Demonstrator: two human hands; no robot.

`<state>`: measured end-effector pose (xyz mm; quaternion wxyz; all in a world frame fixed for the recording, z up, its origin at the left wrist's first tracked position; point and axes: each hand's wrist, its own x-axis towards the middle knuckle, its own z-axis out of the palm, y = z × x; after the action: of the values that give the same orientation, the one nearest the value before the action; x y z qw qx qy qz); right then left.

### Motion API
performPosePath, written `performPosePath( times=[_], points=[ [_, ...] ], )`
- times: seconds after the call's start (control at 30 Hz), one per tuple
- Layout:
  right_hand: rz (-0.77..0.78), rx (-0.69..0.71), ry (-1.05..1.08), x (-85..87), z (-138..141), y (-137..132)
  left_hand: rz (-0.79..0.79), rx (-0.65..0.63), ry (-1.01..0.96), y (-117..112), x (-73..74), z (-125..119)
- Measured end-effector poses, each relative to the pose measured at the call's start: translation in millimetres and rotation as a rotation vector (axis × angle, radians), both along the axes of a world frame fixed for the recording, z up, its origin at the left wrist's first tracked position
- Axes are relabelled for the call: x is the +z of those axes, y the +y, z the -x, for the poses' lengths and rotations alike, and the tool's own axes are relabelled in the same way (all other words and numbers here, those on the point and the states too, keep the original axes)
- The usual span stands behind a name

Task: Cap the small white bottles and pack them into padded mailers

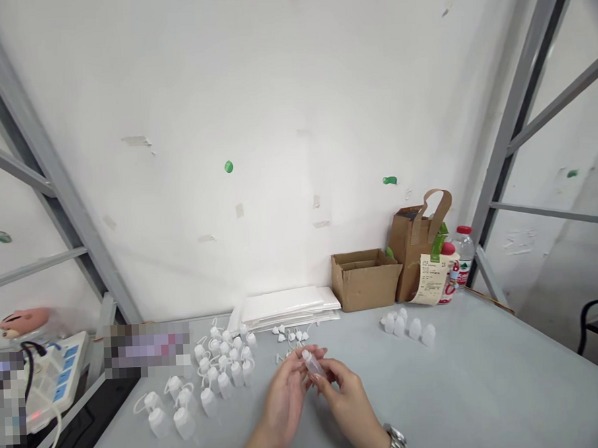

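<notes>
Both my hands meet low in the middle of the head view over a grey table (484,387). My left hand (283,398) and my right hand (347,401) pinch a small translucent plastic bottle (312,363) between their fingertips, just above the table. A metal watch (396,439) sits on my right wrist. To the left stand several small white bottles with looped caps (221,369). A few small white caps (290,335) lie just beyond my hands.
Several more white bottles (408,326) stand at the right. A stack of white bags (287,306), an open cardboard box (365,278), a brown paper bag (419,245) and drink bottles (463,255) line the wall. Grey metal frames flank both sides; a power strip (58,373) sits left.
</notes>
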<state>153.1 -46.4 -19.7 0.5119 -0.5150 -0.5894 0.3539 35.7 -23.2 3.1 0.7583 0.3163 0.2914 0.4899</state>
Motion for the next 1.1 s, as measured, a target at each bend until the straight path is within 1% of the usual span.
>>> performPosePath(
  times=[0.17,0.33,0.47,0.6,0.83,0.97,1.1],
  points=[
    [0.054,0.008,0.068,-3.1,1.0,4.6,0.078,-0.005,0.008,3.1,0.3,2.1],
    [0.082,0.054,0.202,-8.2,0.9,9.5,0.098,-0.011,-0.003,5.2,-0.9,2.3],
    [0.110,0.091,0.253,-9.6,0.7,11.6,0.108,-0.025,-0.016,5.0,-2.9,2.6],
    [0.147,0.138,0.308,-6.3,0.6,11.4,0.129,-0.029,-0.019,4.3,-3.4,3.1],
    [0.218,0.211,0.409,6.0,-0.3,8.4,0.188,-0.005,-0.004,3.5,0.6,2.9],
    [0.232,0.223,0.408,7.9,1.7,7.0,0.207,0.020,0.022,4.0,1.2,0.9],
    [0.235,0.225,0.406,8.8,5.1,5.8,0.250,0.069,0.046,3.4,-1.7,-2.7]
  ],
)
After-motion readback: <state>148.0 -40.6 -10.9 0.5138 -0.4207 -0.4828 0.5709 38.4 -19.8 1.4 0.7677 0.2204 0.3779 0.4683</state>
